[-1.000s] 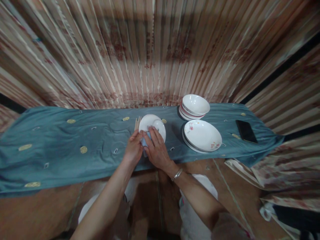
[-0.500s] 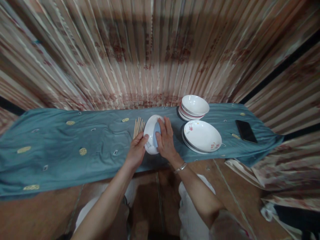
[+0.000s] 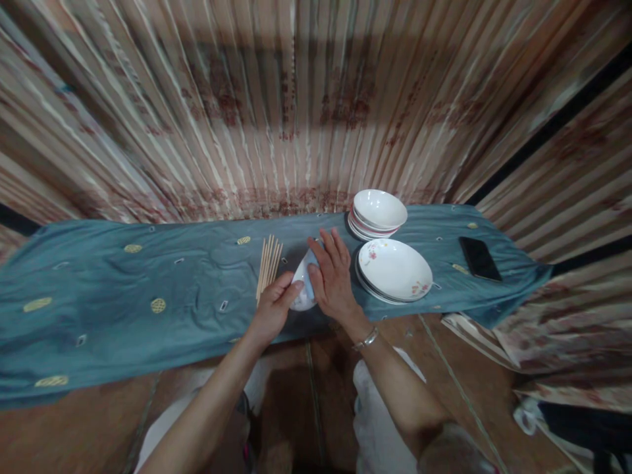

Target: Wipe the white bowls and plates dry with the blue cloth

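Observation:
A small white bowl (image 3: pixel 304 301) is tilted nearly on edge above the front of the cloth-covered table. My left hand (image 3: pixel 272 306) grips its left rim, thumb on the near face. My right hand (image 3: pixel 336 276) presses a light blue cloth (image 3: pixel 311 261) against the bowl; its fingers partly hide the cloth, and I cannot tell how it is folded. Left of the bowl, several wooden chopsticks (image 3: pixel 269 263) lie side by side on the tablecloth.
Right of my hands is a stack of flower-patterned plates (image 3: pixel 395 270), with stacked white bowls (image 3: pixel 380 209) behind it. A black phone (image 3: pixel 480 258) lies farther right. The blue-green tablecloth (image 3: pixel 108 296) is wrinkled; curtains (image 3: pixel 296 118) hang behind the table.
The bowl has turned more edge-on, so less of its face shows. My right hand has shifted slightly right with the cloth. The whole view has drifted a little.

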`<control>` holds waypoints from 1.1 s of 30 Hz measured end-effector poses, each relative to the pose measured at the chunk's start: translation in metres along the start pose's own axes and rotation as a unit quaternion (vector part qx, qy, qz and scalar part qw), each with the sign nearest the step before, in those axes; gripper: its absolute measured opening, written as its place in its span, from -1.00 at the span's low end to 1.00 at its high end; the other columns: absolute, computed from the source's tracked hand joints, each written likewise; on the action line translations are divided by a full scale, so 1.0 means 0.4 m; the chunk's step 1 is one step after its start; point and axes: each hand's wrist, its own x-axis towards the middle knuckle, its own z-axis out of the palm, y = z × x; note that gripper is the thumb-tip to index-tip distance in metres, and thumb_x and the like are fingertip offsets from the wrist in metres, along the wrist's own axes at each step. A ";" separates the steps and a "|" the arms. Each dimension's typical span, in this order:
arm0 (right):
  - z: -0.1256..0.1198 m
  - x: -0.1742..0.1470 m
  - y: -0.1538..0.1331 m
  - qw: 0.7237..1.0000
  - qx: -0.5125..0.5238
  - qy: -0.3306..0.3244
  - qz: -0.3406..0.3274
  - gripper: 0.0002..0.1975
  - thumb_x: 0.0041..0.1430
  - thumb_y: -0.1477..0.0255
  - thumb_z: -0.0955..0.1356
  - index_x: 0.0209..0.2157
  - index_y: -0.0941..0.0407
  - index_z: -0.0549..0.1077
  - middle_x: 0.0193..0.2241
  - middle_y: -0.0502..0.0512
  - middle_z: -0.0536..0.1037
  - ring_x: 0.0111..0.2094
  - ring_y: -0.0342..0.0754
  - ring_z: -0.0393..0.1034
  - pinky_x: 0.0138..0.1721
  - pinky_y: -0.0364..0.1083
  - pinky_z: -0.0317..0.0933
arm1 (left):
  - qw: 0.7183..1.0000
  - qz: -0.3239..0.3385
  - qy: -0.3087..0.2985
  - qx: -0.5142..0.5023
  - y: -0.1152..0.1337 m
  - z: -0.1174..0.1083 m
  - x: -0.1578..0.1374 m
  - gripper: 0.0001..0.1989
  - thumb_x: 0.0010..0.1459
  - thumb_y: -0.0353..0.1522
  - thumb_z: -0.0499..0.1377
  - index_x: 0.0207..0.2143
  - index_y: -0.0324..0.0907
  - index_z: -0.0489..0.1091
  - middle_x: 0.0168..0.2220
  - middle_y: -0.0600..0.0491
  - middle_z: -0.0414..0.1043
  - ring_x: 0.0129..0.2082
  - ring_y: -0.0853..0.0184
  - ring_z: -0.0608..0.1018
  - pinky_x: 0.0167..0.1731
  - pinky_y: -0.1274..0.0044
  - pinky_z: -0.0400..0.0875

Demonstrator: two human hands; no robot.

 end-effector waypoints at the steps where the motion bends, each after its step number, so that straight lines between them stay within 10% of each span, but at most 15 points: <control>1: -0.005 0.007 0.008 1.000 0.012 0.008 0.006 -0.52 0.41 0.32 0.08 0.25 0.12 0.26 0.33 0.22 0.18 0.43 0.10 -0.19 0.36 0.24 -0.17 | 1.000 0.001 -0.002 0.011 0.002 0.002 -0.001 -0.75 -0.01 -0.19 0.34 -0.50 -0.18 0.43 -0.56 0.15 0.34 -0.53 0.42 0.32 -0.50 0.61 0.22; 11: 0.029 0.052 0.135 0.972 0.178 0.027 0.148 -0.54 0.41 0.28 0.05 0.08 0.13 0.42 0.07 0.26 0.50 0.18 0.05 0.32 0.26 0.13 0.14 | 0.999 0.011 -0.009 0.033 0.002 -0.015 0.007 -0.71 0.02 -0.16 0.31 -0.53 -0.19 0.40 -0.58 0.16 0.28 -0.53 0.43 0.28 -0.49 0.61 0.16; 17: 0.120 0.023 0.220 0.901 0.262 0.054 0.342 -0.60 0.32 0.24 0.17 -0.09 0.15 0.52 -0.02 0.25 0.56 0.09 0.07 0.38 0.23 0.13 0.13 | 1.000 0.009 0.012 -0.019 -0.009 -0.034 0.015 -0.73 -0.02 -0.19 0.35 -0.51 -0.20 0.43 -0.55 0.15 0.35 -0.50 0.42 0.34 -0.45 0.61 0.23; 33: 0.212 0.004 0.204 0.862 0.323 0.101 0.376 -0.55 0.21 0.08 0.22 -0.29 0.16 0.53 -0.38 0.08 0.60 -0.28 -0.01 0.47 -0.09 0.00 0.35 | 0.959 -0.036 0.165 -0.228 -0.015 -0.045 0.045 -0.76 -0.02 -0.33 0.38 -0.29 -0.25 0.51 -0.25 -0.08 0.63 -0.11 0.20 0.61 -0.13 0.50 0.48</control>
